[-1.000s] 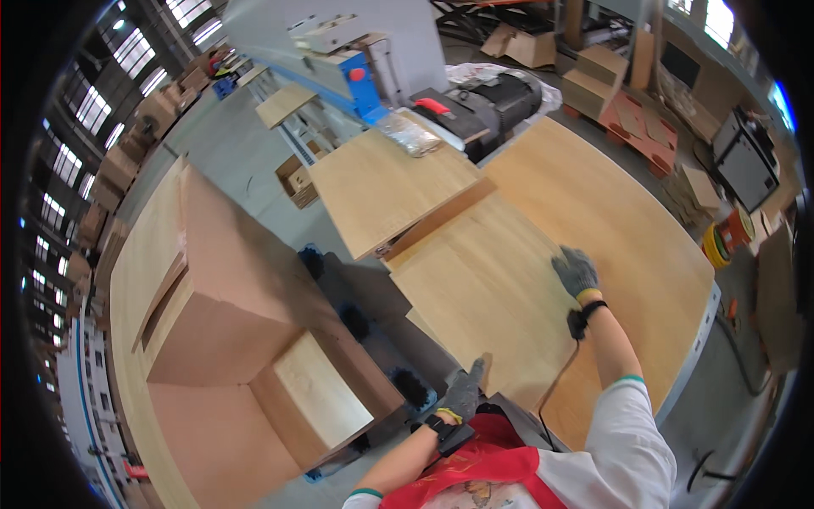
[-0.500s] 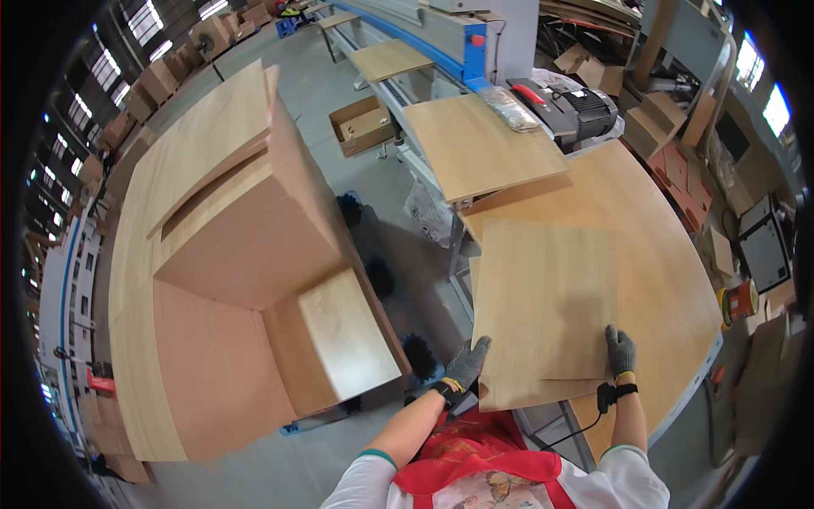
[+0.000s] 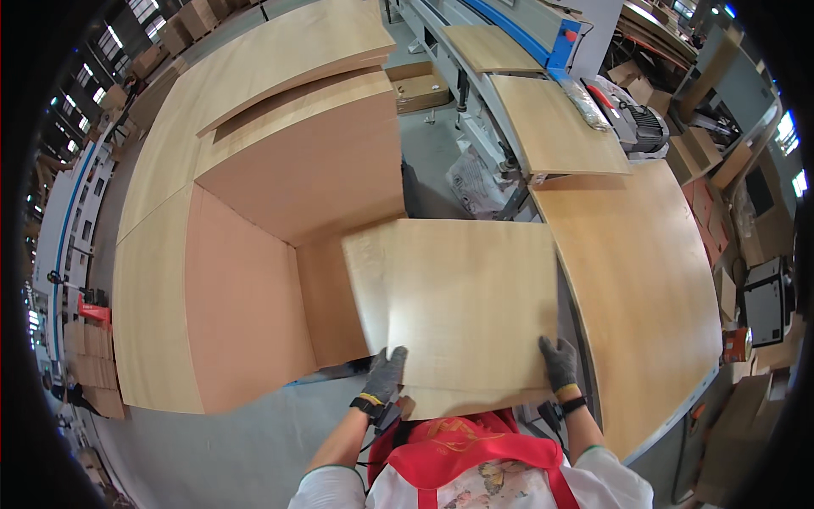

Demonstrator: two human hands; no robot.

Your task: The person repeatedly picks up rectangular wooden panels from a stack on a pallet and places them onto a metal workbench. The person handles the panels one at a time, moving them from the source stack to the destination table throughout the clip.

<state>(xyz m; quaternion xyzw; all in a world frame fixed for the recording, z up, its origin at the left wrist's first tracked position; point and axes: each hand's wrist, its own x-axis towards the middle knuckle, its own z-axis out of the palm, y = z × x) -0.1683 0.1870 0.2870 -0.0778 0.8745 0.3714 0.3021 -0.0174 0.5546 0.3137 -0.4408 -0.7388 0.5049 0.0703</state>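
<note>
Both gloved hands, left (image 3: 386, 373), right (image 3: 559, 363), gripping wood panel (image 3: 458, 301)

Grey gloves (image 3: 386, 373), white sleeves, red apron.

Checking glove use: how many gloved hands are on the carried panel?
2. The left hand has its grip on the panel at the near-left corner; the right hand grips the near-right corner. No other hands show.

The panel (image 3: 458, 305) hides the palms, perhaps also thumbs.
</note>
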